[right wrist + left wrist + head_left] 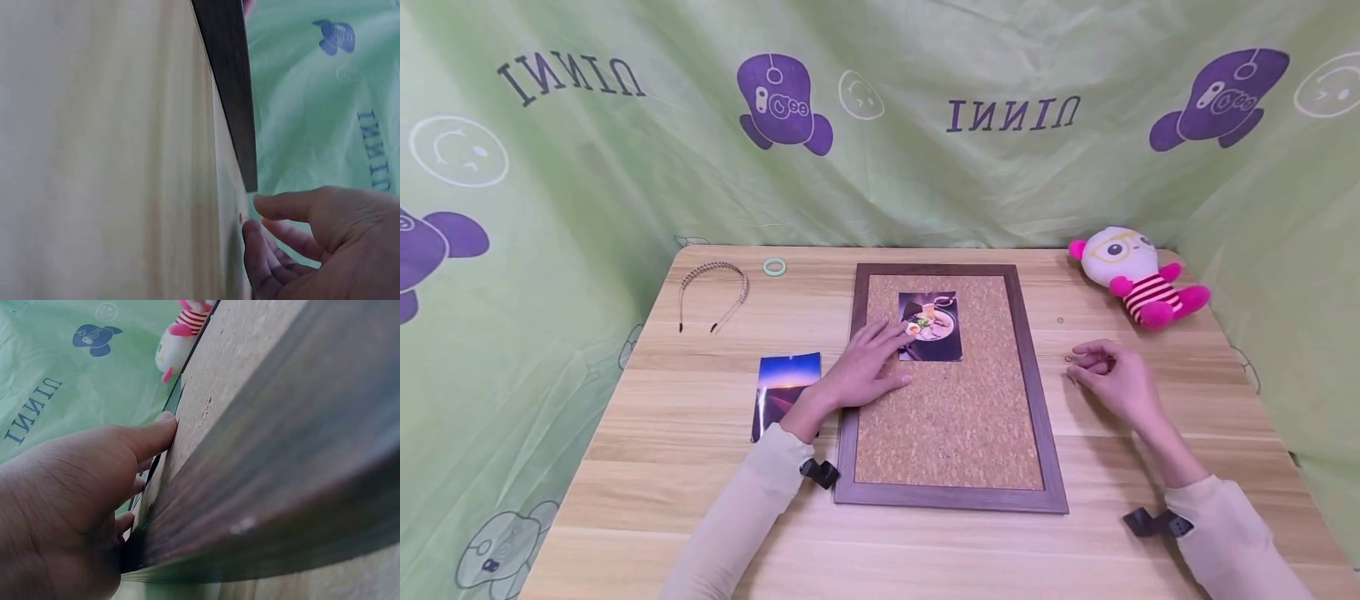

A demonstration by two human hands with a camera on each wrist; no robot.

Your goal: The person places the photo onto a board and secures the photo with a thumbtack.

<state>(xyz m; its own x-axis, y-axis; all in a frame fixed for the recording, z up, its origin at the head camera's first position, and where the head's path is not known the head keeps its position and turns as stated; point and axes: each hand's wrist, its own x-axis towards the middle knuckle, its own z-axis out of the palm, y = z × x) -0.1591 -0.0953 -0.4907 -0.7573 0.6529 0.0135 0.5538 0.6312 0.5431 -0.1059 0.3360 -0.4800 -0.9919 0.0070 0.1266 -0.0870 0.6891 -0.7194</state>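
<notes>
My left hand (871,367) lies across the corkboard's left side, its extended fingers touching the left part of a ramen photo (942,337). The corkboard (947,433) has a dark wooden frame. From the left wrist view, the thumb of my left hand (94,481) rests at the cork surface. To the right of the frame, my right hand (1116,383) is low over the table with bent fingers, close to a tiny ring-like item (1068,358). Beside the right hand (312,244), a small red thing (242,218) shows near its fingertips, which stand apart.
A sunset photo (790,379) lies left of the board, partly behind my left arm. Farther back are a headband (713,267) and a mint-green ring (774,267). A pink-and-white plush toy (1150,283) sits at the back right, with another tiny item (1060,320) left of it.
</notes>
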